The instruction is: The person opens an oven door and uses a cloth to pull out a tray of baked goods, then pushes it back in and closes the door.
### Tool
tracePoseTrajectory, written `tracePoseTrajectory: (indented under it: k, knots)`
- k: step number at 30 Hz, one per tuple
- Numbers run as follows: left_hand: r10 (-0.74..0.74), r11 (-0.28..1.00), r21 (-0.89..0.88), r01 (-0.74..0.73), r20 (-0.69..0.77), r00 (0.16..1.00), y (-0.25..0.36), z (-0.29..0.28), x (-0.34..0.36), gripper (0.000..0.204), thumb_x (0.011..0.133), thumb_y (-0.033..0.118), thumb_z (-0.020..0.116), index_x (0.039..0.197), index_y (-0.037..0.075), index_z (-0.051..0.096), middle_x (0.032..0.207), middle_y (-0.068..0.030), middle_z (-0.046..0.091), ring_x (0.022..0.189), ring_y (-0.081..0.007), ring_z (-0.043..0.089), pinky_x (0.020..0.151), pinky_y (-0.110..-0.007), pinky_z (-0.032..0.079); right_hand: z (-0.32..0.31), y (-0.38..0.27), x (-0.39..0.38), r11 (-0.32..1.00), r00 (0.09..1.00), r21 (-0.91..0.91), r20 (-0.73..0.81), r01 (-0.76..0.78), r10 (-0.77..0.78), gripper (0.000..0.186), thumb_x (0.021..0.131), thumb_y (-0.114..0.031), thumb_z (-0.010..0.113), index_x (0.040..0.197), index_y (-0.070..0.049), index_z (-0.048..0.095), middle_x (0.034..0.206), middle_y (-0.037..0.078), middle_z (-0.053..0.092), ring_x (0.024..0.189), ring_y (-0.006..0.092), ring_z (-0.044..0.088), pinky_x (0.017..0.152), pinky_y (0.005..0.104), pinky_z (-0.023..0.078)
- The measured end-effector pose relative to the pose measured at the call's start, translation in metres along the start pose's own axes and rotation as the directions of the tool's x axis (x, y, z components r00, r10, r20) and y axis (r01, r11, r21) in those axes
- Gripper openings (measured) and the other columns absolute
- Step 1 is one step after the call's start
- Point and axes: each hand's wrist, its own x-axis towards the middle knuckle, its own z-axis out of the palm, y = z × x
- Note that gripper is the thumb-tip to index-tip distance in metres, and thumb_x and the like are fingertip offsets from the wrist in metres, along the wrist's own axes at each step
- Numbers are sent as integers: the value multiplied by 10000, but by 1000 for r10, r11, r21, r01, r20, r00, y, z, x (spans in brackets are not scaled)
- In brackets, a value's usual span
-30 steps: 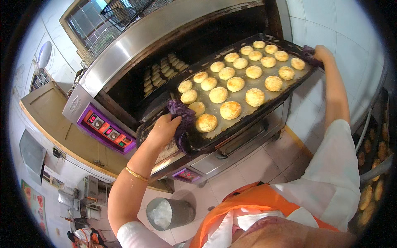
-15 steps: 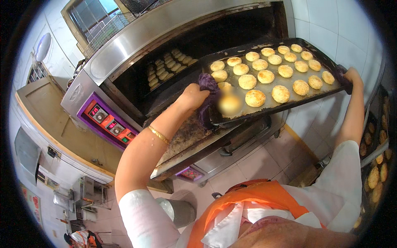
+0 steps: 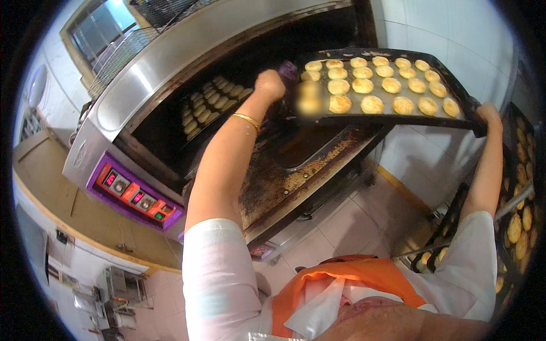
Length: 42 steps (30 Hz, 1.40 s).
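A dark baking tray [image 3: 387,118] of round golden pastries [image 3: 391,84] is held up in front of the open oven [image 3: 145,77]. At its left end my left hand [image 3: 269,85] is closed on it through a purple cloth [image 3: 287,73]. My right hand [image 3: 486,115] grips the right end, with dark cloth partly visible under it. Inside the oven, at left, a second tray holds pale oblong dough pieces [image 3: 215,99]. A blurred patch hides the leftmost front pastries.
A scorched oven ledge [image 3: 315,162] lies below the tray. Purple-framed controls [image 3: 133,192] sit at left beside a tan cabinet [image 3: 51,176]. A rack with trays of browned pastries [image 3: 520,227] stands close on my right, more trays below it, and tiled wall [image 3: 432,34] behind.
The tray has swung rightward and away from me, uncovering more of the oven ledge. My left hand has risen and moved right; my right hand has come down and outward toward the rack.
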Motion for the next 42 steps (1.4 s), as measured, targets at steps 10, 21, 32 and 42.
tracePoseTrajectory:
  k: [10, 21, 32, 42]
  knots:
    - [66, 901, -387, -198, -330, 942, -56, -71, -115, 322, 851, 224, 576, 1012, -54, 598, 977, -275, 617, 963, -423, 575, 835, -435, 447, -19, -37, -75, 964, 1000, 265, 3, -2, 1, 347, 761, -208, 557, 927, 83, 645, 882, 265, 649, 836, 349, 663, 728, 417, 504]
    - [-111, 424, -884, -195, -265, 958, -101, -158, -327, 372, 926, 113, 525, 1255, -55, 487, 1206, -102, 570, 1086, -155, 527, 967, -278, 372, -49, -99, -138, 923, 976, 329, -154, 200, -157, 433, 737, -251, 581, 855, 165, 601, 803, 340, 612, 775, 395, 652, 703, 425, 496]
    - [-368, 169, -949, -265, -310, 876, -166, -134, -423, 307, 936, 70, 498, 1223, -39, 500, 1171, -106, 583, 1045, -167, 556, 931, -306, 419, -71, -210, -155, 932, 961, 237, -114, 273, -252, 468, 691, -317, 611, 868, 115, 645, 905, 318, 620, 875, 398, 638, 787, 423, 506]
    - [-628, 45, -955, -294, -256, 735, -202, -111, -470, 288, 941, 145, 521, 1192, 4, 524, 1095, -84, 615, 967, -165, 601, 846, -304, 485, -96, -374, -146, 748, 741, 17, -158, 663, -653, 426, 779, -345, 537, 840, 52, 676, 925, 274, 628, 915, 358, 629, 815, 401, 492]
